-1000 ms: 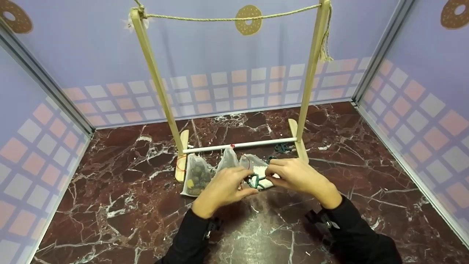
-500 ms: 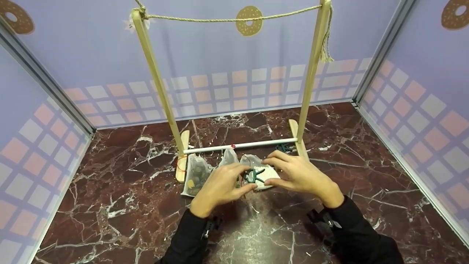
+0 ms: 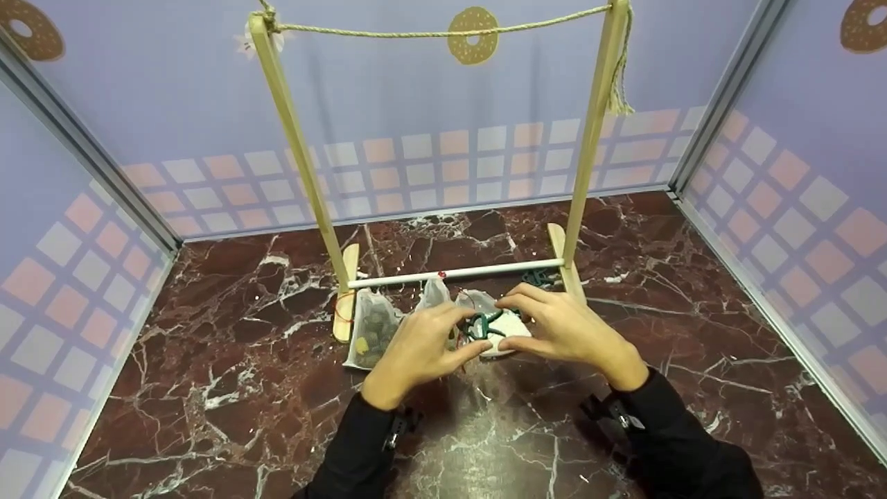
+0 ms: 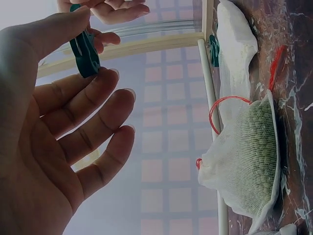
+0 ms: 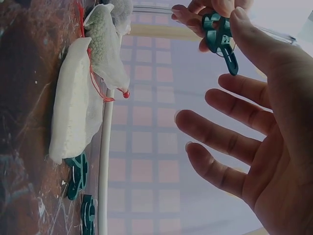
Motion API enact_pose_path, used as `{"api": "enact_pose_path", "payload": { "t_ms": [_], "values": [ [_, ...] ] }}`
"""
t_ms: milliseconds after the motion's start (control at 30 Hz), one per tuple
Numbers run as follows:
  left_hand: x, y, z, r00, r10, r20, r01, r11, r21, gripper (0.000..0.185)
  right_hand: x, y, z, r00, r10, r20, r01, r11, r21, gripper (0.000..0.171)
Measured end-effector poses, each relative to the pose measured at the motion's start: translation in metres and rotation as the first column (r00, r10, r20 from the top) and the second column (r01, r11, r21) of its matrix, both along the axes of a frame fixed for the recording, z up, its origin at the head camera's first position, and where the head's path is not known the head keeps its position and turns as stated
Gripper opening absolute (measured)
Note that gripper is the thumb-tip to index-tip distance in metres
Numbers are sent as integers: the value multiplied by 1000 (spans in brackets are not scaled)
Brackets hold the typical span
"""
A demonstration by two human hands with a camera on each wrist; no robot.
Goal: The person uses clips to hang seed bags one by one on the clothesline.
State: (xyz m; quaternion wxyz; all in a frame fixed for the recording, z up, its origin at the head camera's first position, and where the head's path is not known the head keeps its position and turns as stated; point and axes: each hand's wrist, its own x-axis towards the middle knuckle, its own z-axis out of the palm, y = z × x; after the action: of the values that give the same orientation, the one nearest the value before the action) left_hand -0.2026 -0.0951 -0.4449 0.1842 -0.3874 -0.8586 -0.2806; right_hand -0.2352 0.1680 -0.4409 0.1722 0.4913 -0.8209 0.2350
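My left hand [image 3: 423, 339] pinches a dark green plastic clothespin [image 3: 483, 326] between thumb and fingertips, its two handles turned to the right. In the left wrist view the clothespin [image 4: 84, 49] runs between the thumb and a fingertip, the remaining fingers spread loosely. Around the handles, my right hand [image 3: 572, 329] is held with thumb and fingers apart. The right wrist view shows that thumb right at the clothespin [image 5: 220, 36] and the other fingers extended. Beneath the hands lies a white mesh drawstring bag [image 5: 71, 107] with white contents, partly hidden in the head view.
A mesh bag of green contents [image 4: 257, 152] and one of dark lumps [image 3: 374, 329] lie left of the white one. More green clothespins [image 3: 535, 278] lie near the white bar [image 3: 485, 271]. Wooden posts [image 3: 298, 152] carry a rope [image 3: 388, 34] above the marbled table [image 3: 242, 388].
The right fingers have moved off the clothespin and spread apart. The clothespin has turned in the left fingers, its handles now pointing right. The bags stay where they were.
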Motion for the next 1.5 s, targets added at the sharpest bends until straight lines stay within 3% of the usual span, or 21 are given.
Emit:
{"api": "enact_pose_path", "payload": {
  "t_ms": [567,800,1200,1500],
  "values": [
    [-1,-2,-2,1000,19,19,-18,1000,-23,49,1,-4,-1,1000,25,-2,-25,996,-88,43],
    [0,-2,-1,999,38,-4,-38,999,-4,49,2,-4,2,999,22,28,-19,995,-96,46],
    [0,2,-1,999,41,-25,-41,999,16,47,-1,-7,1,996,75,-38,-80,984,-160,38],
    [-1,-1,-2,998,61,-23,-60,997,47,47,-4,-3,4,997,57,-51,-66,980,-190,37]
  ]
}}
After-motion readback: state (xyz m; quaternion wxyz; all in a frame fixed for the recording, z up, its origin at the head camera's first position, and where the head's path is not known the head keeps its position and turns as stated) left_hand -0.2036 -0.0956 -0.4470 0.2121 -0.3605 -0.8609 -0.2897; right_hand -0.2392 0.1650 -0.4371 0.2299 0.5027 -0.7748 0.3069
